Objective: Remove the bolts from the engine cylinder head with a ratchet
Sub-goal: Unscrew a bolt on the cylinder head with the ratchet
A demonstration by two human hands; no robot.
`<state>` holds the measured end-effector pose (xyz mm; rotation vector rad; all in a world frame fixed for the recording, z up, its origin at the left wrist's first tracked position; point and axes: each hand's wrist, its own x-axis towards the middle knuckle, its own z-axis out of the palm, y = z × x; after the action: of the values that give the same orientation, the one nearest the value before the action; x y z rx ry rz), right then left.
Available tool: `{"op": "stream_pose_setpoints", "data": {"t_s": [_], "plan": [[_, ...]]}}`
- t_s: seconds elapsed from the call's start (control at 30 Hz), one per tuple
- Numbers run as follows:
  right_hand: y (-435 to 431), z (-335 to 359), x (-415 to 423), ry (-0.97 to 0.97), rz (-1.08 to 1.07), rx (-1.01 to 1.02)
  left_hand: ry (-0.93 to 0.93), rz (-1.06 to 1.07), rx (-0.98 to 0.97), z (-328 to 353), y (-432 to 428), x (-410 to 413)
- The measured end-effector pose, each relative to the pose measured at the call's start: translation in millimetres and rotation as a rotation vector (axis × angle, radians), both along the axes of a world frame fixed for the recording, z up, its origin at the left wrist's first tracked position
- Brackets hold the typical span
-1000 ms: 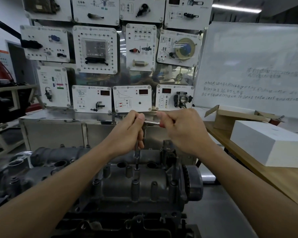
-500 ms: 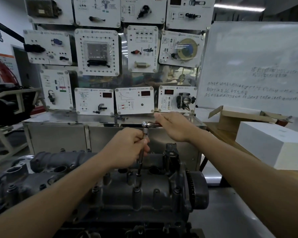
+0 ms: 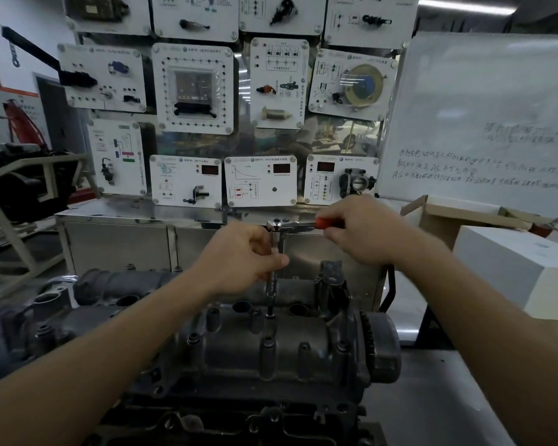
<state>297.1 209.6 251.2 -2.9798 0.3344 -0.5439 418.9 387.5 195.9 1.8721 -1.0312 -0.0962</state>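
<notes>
head view, ratchet (image 3: 295, 224) handle rightward, extension (image 3: 272, 284) upright

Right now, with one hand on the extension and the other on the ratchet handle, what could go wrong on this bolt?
1. The extension is long and the ratchet sits high above the cylinder head, so an uneven pull by the right hand could tilt its lower end out of engagement.
2. The left hand grips the extension just under the ratchet's head, so a slip could pinch its fingers.
</notes>
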Motion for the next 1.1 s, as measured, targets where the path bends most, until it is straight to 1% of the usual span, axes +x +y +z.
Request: {"op": "stream_pose_setpoints", "data": {"t_s": [0.1,0.17,0.27,0.37,0.43,0.6,0.73,0.9,1.0,1.1], "plan": [[-3.1,-14.4,32.0,-0.024,0.033,-0.036,0.152,-0.121,-0.007,6.8,-2.2,-0.3],[-5.0,-13.5,41.6,-0.032,0.072,-0.059,0.218,-0.173,-0.002,10.6,-1.8,-0.9],[-8.9,-2.2,42.6,-0.097,0.15,-0.096,0.202,-0.168,-0.06,20.1,3.9,1.5],[-6.2,9.0,35.5,-0.284,0.222,-0.094,0.155,-0.123,-0.142,35.7,15.0,9.2],[3.5,11.2,26.9,-0.352,0.247,-0.058,0.134,-0.087,-0.137,43.2,24.6,16.3],[45.1,6.5,18.3,-0.239,0.287,-0.017,0.127,-0.049,-0.061,39.5,48.8,30.5],[62.4,8.8,19.9,-0.231,0.283,0.036,0.158,-0.024,-0.095,29.9,55.5,35.7],[67.0,1.8,25.8,-0.198,0.269,0.103,0.121,0.014,-0.069,18.6,57.9,35.1],[67.9,-1.0,28.6,-0.188,0.265,0.133,0.167,0.033,-0.108,11.7,56.2,36.3],[69.9,-0.4,29.2,-0.182,0.259,0.133,0.186,0.009,-0.133,10.0,57.0,38.2]]}}
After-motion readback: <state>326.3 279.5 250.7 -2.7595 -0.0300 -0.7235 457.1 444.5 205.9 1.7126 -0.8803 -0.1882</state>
